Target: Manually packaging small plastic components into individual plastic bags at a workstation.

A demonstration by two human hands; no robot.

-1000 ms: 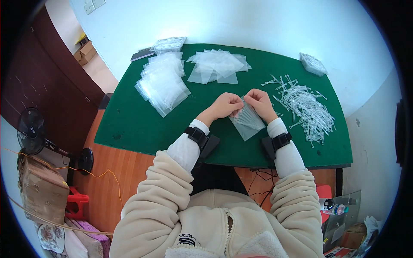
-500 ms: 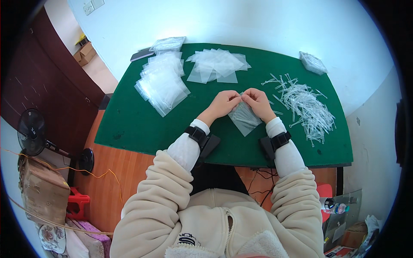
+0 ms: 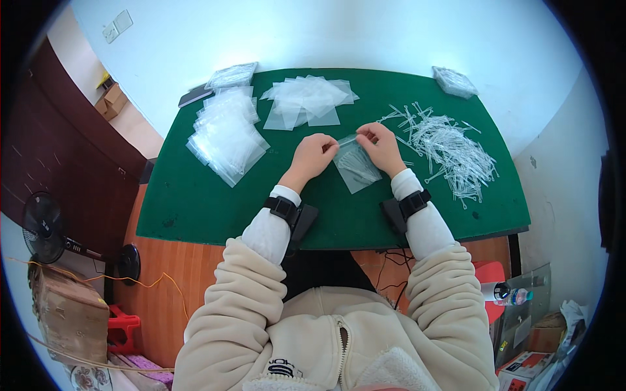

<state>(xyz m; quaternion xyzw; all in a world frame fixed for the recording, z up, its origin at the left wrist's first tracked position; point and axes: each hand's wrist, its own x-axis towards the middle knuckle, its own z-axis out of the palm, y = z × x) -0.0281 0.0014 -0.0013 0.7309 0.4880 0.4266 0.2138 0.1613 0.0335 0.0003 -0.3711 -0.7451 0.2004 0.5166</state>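
Note:
A small clear plastic zip bag (image 3: 357,171) with several thin clear plastic sticks inside lies tilted over the green table (image 3: 215,212), between my hands. My left hand (image 3: 313,156) is closed on its upper left corner, thumb and fingers pinched. At the upper right corner, my right hand (image 3: 383,148) grips the bag's edge with curled fingers. A heap of loose clear plastic sticks with looped ends (image 3: 450,150) spreads to the right of my right hand.
Flat clear bags lie in a fanned stack (image 3: 225,140) at left and a looser pile (image 3: 310,98) at the back. Packed bundles rest at the back left (image 3: 233,76) and back right (image 3: 455,82). A standing fan (image 3: 45,225) is off to the left.
My hands, close together at the bag's top edge before, have moved apart toward its two upper corners. More of the bag and its sticks now shows. The whole view has shifted slightly.

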